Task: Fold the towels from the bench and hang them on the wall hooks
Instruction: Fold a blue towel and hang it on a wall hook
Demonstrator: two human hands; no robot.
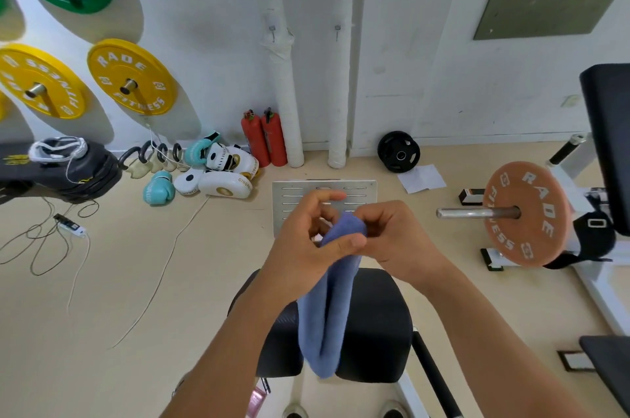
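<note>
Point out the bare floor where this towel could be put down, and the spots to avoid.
Bare floor lies left of the black bench, between it and the loose cables. Crowded: along the wall, boxing gloves, pads and fire extinguishers; on the right, the barbell plate and machine frame.

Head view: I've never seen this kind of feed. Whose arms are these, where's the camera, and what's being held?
The single camera sits on a person's head, looking forward and down, so its wide lens bends the room. No machine here: the left hand and right hand are bare, and both pinch the top of a folded blue towel hanging over a black bench. Ahead, two hooks on the white wall are bare. Fire extinguishers and boxing gloves lie on the floor.
</note>
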